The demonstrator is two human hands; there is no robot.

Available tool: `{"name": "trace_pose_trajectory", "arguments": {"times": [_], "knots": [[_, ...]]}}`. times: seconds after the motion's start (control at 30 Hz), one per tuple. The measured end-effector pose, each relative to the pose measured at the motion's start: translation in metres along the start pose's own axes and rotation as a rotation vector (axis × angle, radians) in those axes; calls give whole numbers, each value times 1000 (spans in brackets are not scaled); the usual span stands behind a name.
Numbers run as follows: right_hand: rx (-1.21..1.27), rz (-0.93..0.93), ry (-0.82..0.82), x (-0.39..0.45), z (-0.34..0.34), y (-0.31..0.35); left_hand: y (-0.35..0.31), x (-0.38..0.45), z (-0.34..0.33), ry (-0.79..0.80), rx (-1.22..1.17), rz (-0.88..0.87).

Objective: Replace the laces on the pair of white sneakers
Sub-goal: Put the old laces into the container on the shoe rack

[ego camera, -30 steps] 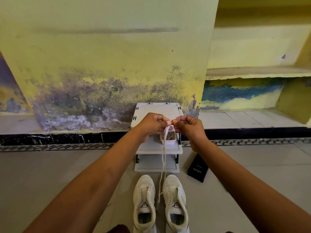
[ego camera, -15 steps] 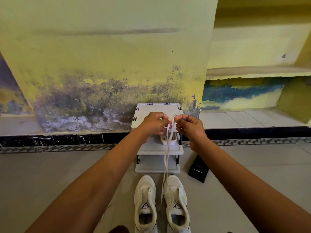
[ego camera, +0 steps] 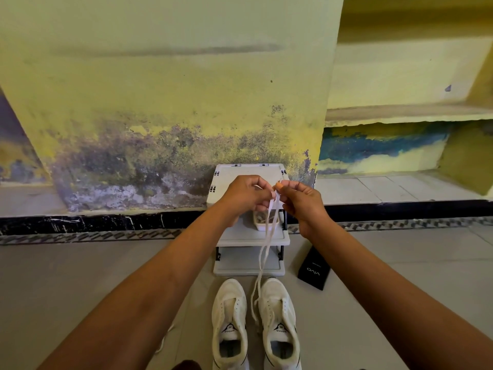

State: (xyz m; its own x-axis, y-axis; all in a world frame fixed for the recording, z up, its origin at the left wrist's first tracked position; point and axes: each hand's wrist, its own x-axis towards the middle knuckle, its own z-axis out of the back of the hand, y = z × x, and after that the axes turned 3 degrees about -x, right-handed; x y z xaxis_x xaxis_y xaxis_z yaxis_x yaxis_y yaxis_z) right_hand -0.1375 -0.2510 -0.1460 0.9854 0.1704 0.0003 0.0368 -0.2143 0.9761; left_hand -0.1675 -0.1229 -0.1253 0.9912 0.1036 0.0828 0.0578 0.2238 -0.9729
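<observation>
Heels of both sneakers cut off by bottom edge. Small tub on rack half hidden behind left hand; stuff inside too small to tell.

floor | sneakers, rack, black box

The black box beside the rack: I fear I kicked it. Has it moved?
No. The black box lies at the same spot right of the rack's bottom shelf.
</observation>
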Motion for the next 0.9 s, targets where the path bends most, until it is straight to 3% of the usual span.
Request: {"name": "trace_pose_trajectory", "arguments": {"times": [0.43, 0.57, 0.9], "knots": [[84, -36, 4, 3, -2, -8, 0, -1, -2, -48, -168, 26], [112, -55, 81, 3, 0, -7, 0, 2, 1, -45, -161, 31], [88, 19, 85, 2, -3, -13, -4, 3, 2, -64, -458, 133]]}}
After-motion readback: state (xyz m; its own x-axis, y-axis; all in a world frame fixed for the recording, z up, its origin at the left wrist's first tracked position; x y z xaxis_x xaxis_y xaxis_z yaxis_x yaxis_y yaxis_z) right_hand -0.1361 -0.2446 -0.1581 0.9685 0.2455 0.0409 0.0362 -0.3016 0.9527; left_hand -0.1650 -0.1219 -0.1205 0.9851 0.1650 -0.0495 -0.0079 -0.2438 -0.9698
